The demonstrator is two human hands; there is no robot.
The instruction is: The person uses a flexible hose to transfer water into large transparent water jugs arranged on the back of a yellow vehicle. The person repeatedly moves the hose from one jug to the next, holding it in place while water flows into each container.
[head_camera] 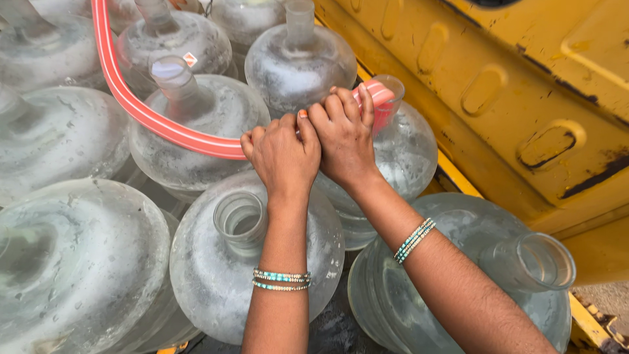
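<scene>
Hands, left hand (282, 154) beside right hand (344, 134), clench red hose (151, 118).

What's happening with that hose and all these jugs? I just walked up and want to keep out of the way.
A person grips a red hose with both hands, the left hand and right hand side by side, keeping its end in the neck of one clear water jug. Many similar large jugs stand packed around it, their necks open, next to a yellow metal panel. Whether water is flowing cannot be told.
</scene>
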